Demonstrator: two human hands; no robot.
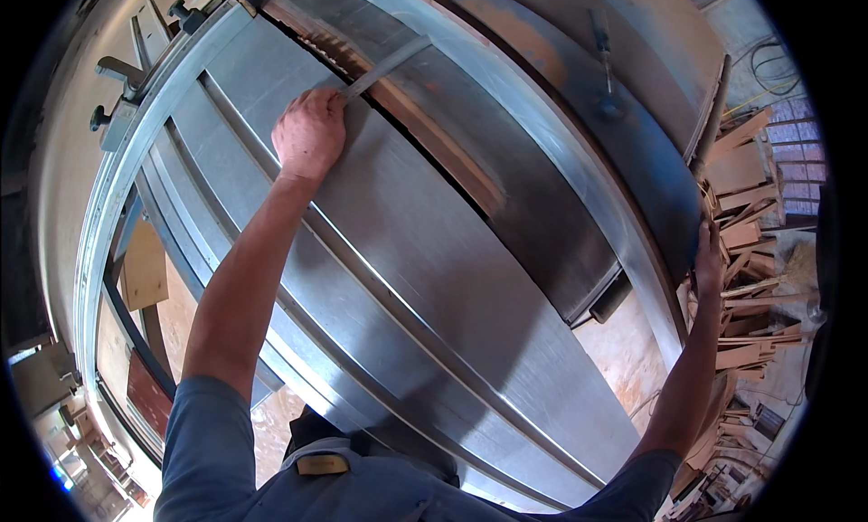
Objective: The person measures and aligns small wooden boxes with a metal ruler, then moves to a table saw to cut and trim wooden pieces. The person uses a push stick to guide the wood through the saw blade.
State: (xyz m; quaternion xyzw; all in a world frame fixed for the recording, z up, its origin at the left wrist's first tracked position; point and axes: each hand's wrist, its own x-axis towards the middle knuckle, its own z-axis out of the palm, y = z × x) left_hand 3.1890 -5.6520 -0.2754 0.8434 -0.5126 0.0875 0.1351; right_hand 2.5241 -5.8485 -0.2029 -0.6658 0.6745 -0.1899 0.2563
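Note:
My left hand (309,133) is closed around one end of a flat, narrow grey bar (391,66), its knuckles above the metal machine table (434,214). The bar slants up and right across a long opening in the table, and its far end lies close to the curved-looking metal fence rail (542,115). Inside the opening runs a reddish-brown strip (443,151) that looks like wood. At the far right, my right hand (708,255) rests against the edge of the blue machine body (633,133), just past the end of the rail. Most of its fingers are hidden.
Long grooves run down the metal table. Black clamp knobs (101,118) sit on the frame at the upper left. Wood offcuts (750,278) are heaped on the floor at the right. A clear-handled tool (601,38) lies on the blue body.

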